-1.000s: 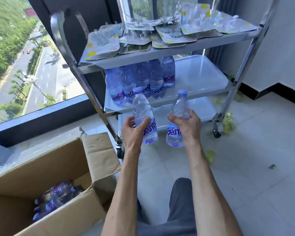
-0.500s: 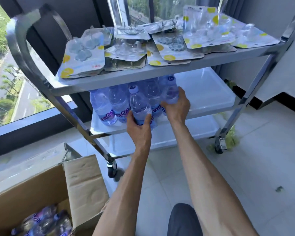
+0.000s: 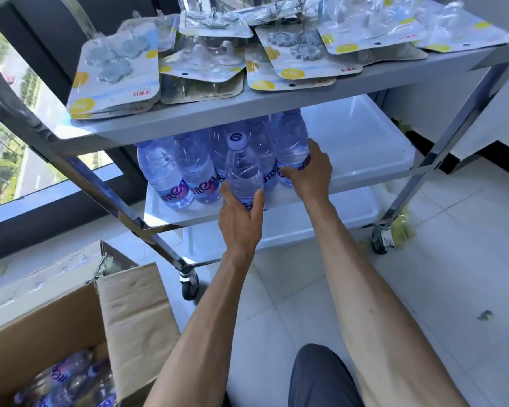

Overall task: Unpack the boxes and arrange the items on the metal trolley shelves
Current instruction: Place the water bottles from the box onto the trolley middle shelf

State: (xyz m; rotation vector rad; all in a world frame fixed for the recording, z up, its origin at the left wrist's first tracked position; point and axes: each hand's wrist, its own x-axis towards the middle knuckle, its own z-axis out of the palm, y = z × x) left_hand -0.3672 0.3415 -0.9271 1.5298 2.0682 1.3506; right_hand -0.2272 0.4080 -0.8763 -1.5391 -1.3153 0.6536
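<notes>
Clear thin plastic gave under my left hand [image 3: 241, 218], which clasped the front bottle [image 3: 244, 174] low at its label, on the middle shelf [image 3: 362, 151] of the trolley. My right hand [image 3: 309, 171] gripped the neighbouring bottle [image 3: 291, 145] at the label too. Full, they likely felt heavy and slick; the waist seemed safest. More waited in the box [image 3: 124, 312].

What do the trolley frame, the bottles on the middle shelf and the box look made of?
Trolley frame: polished metal, likely stainless steel, with mirror-like reflections. Bottles: clear thin plastic, see-through with ribbed walls and printed labels. Box: brown corrugated cardboard, matte, its flap creased and torn at the edge.
</notes>
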